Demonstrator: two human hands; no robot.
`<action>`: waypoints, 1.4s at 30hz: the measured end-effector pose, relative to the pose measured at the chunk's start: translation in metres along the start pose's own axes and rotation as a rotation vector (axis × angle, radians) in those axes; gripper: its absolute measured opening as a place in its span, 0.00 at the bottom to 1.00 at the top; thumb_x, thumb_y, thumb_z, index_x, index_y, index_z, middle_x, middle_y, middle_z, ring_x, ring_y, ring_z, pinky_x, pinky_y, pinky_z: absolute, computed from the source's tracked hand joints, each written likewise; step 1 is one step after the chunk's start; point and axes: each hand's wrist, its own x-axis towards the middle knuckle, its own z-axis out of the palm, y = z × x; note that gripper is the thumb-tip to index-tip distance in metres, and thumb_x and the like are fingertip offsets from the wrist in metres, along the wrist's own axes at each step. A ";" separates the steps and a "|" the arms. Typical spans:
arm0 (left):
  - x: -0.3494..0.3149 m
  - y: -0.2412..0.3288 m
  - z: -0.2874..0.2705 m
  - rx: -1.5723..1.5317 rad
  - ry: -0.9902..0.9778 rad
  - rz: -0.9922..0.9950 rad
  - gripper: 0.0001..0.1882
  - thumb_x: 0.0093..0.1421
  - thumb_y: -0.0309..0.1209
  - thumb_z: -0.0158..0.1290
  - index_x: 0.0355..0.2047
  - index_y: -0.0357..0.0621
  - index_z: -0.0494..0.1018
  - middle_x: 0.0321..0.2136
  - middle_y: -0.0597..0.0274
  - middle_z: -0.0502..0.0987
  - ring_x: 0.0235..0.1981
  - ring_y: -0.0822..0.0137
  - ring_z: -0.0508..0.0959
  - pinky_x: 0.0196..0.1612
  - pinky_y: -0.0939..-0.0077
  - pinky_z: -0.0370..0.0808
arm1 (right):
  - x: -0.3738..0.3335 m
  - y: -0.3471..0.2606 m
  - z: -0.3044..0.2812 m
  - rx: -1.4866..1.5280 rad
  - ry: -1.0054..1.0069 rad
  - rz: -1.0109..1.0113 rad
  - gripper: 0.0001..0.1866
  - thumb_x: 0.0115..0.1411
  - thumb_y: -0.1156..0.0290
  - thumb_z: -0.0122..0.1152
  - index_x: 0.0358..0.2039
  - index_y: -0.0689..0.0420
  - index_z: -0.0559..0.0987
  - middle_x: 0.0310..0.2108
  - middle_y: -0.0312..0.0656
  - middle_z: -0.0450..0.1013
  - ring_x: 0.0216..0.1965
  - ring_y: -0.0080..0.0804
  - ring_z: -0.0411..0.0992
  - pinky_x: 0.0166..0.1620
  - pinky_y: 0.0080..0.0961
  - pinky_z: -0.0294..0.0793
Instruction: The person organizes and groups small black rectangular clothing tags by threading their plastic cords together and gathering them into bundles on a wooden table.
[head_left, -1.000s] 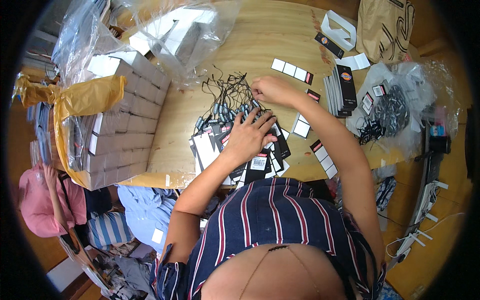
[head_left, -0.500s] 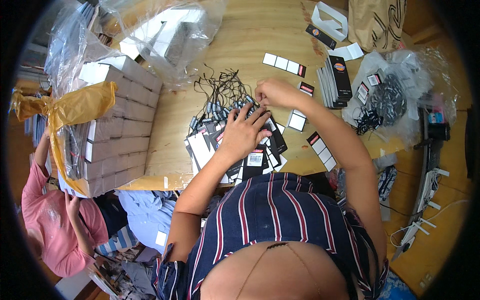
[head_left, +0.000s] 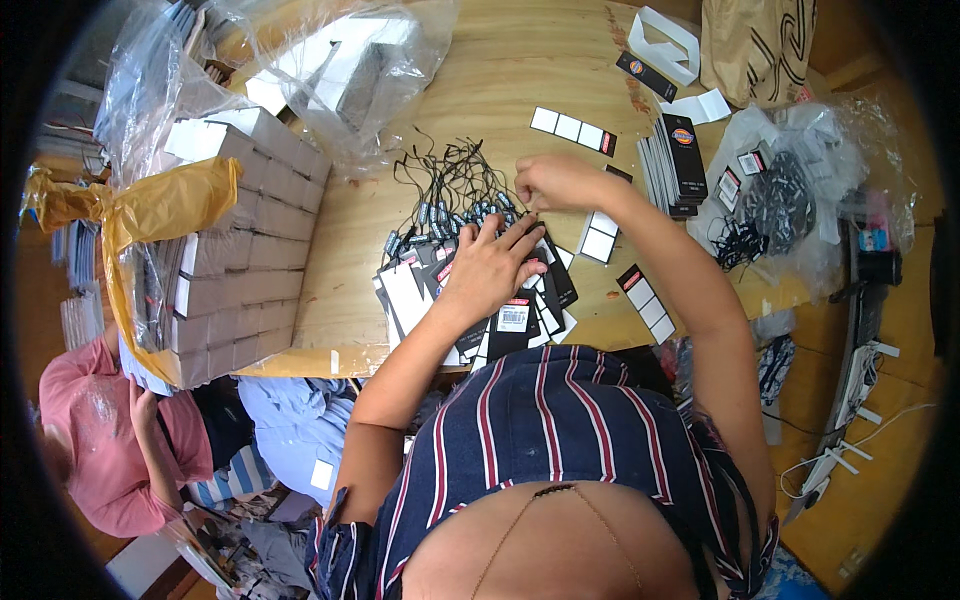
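A heap of black and white hang tags (head_left: 405, 300) lies on the table in front of me, with black strings (head_left: 455, 170) fanning out from its far side. My left hand (head_left: 485, 262) rests on the tags, palm down and fingers spread. Just beyond its fingertips, at the heap's right side, my right hand (head_left: 558, 183) is closed in a pinch; what its fingertips hold is too small to make out. Under my right forearm lies a strip of white labels (head_left: 598, 238). Another label strip (head_left: 573, 131) lies farther off, and a third strip (head_left: 645, 303) sits nearer.
To the right stand a stack of black tags (head_left: 685, 150) and a clear plastic bag (head_left: 835, 150) with black strings. Tall white stacks (head_left: 245, 255) wrapped with yellow plastic (head_left: 180, 205) fill the left. A paper bag (head_left: 757, 45) is at far right. A person in pink (head_left: 115, 430) is at left.
My hands keep nearly the same places, the right one still pinched beside the heap. The view has shifted slightly. The person at left has lowered an arm from beside the stacks.
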 end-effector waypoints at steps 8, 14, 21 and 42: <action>0.001 -0.001 0.002 -0.010 0.017 0.017 0.21 0.50 0.46 0.40 0.41 0.49 0.66 0.42 0.71 0.65 0.36 0.64 0.62 0.35 0.71 0.57 | 0.003 -0.002 0.005 -0.140 0.062 0.081 0.04 0.38 0.72 0.52 0.18 0.56 0.72 0.22 0.41 0.66 0.29 0.39 0.66 0.31 0.32 0.65; 0.002 0.001 -0.001 -0.021 0.012 0.021 0.20 0.50 0.44 0.40 0.40 0.49 0.66 0.43 0.72 0.64 0.36 0.65 0.63 0.35 0.71 0.57 | 0.003 0.003 0.001 -0.046 -0.042 -0.007 0.04 0.36 0.74 0.53 0.17 0.56 0.72 0.22 0.39 0.66 0.28 0.37 0.66 0.29 0.29 0.65; 0.001 0.001 0.000 -0.042 0.024 0.036 0.18 0.49 0.43 0.42 0.38 0.49 0.68 0.42 0.72 0.65 0.35 0.64 0.63 0.35 0.70 0.57 | -0.003 -0.011 0.001 -0.041 -0.014 0.041 0.04 0.35 0.73 0.54 0.16 0.57 0.72 0.23 0.38 0.67 0.29 0.37 0.66 0.30 0.29 0.65; 0.030 -0.069 -0.021 -0.106 0.234 -0.100 0.08 0.39 0.24 0.50 0.23 0.46 0.72 0.27 0.65 0.69 0.32 0.62 0.65 0.34 0.72 0.63 | 0.053 0.009 -0.015 -0.186 0.488 0.155 0.07 0.44 0.70 0.49 0.24 0.58 0.72 0.26 0.47 0.69 0.29 0.43 0.68 0.32 0.33 0.66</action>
